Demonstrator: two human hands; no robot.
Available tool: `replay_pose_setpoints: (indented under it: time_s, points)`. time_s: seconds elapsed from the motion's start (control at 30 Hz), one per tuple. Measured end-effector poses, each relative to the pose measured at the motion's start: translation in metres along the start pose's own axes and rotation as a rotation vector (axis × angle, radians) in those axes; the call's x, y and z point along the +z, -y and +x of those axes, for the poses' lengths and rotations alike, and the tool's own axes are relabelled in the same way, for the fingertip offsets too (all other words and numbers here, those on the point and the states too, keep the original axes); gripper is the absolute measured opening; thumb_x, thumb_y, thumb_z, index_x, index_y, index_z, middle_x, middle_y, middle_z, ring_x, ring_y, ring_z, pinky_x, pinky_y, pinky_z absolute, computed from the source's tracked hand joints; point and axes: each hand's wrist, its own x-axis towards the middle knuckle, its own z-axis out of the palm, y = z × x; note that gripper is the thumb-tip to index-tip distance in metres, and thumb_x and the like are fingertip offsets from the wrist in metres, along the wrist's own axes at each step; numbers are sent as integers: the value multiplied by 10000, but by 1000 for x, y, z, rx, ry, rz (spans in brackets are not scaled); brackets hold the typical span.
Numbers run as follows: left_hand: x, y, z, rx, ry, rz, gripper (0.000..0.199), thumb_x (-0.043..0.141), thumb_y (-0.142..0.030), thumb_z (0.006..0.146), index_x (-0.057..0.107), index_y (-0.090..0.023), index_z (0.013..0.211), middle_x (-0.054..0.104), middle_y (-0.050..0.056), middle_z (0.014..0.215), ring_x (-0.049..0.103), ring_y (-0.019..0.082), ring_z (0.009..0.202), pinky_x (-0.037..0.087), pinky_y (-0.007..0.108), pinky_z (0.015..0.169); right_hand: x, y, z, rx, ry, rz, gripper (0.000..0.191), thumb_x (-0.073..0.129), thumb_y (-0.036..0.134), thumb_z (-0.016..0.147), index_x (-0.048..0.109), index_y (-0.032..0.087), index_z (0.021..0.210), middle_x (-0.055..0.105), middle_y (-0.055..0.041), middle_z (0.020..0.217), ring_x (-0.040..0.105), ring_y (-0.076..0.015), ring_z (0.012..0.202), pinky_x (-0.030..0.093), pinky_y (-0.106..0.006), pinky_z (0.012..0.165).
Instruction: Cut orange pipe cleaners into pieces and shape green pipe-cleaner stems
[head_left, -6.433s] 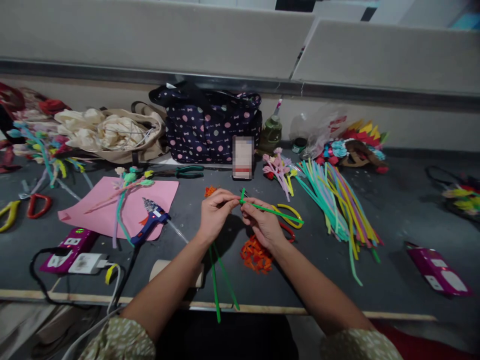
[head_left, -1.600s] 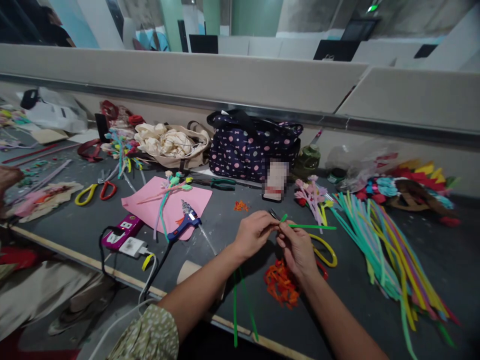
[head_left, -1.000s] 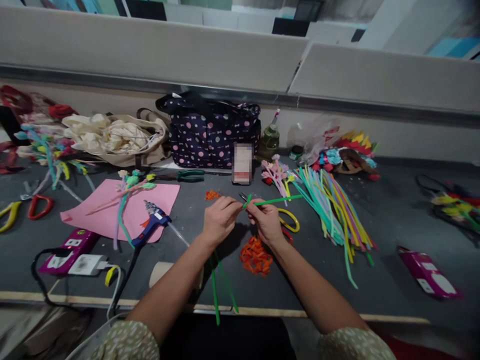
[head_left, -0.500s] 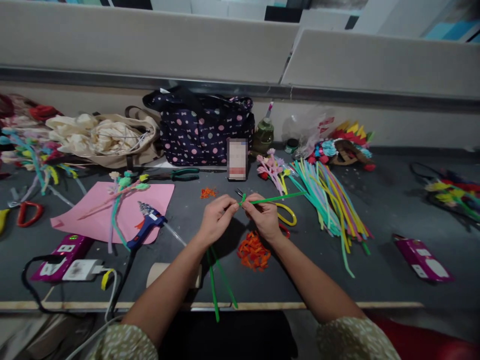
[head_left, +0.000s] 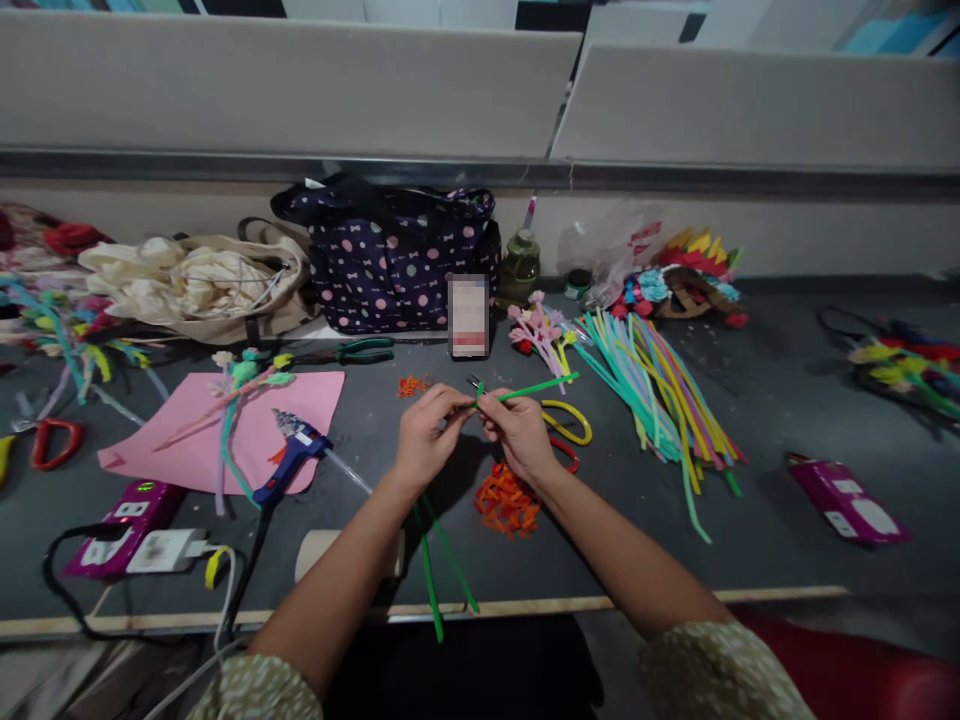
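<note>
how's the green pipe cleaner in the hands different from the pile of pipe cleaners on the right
The green pipe cleaner is lifted off the table, pinched between the left hand and right hand; the pile of pipe cleaners lies loose on the table, untouched. The held one is a single green colour; the pile mixes teal, yellow, pink and purple. Both are thin, fuzzy-looking stems.

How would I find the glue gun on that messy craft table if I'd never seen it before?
Start at the dark polka-dot bag against the back wall, then drop down and left to the pink paper sheet. The glue gun lies across that sheet's near right corner; it is the only blue tool with an orange trigger, trailing a black cord off the table edge.
</note>
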Motion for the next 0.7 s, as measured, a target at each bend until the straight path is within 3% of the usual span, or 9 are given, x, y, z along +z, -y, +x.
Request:
replay_pose_setpoints:
  time_s: [0.2,0.47,0.7]
  points:
    - [-1,2,0,49,-34,69,85,594,-222,880,666,-182,901,641,37,784,599,136,741,471,260,685,-3,-4,0,-60,-1,-45,241,792,386,663,690,178,729,585,24,592,466,-77,472,350,-194,405]
    - [-4,-2,0,30,16,126,112,559,-258,901,642,-190,871,628,35,759,578,145,722,442,270,685,-6,-3,-2,-210,61,-209,208,718,407,753,673,205,737,568,10,674,468,-95,508,366,-229,445]
    - [-6,-8,3,-103,78,9,247,498,-321,930,583,-178,747,541,12,682,511,131,655,405,261,639,-4,10,-6,-384,70,-381,148,695,350,782,703,226,701,596,-15,714,529,-144,646,432,-276,588]
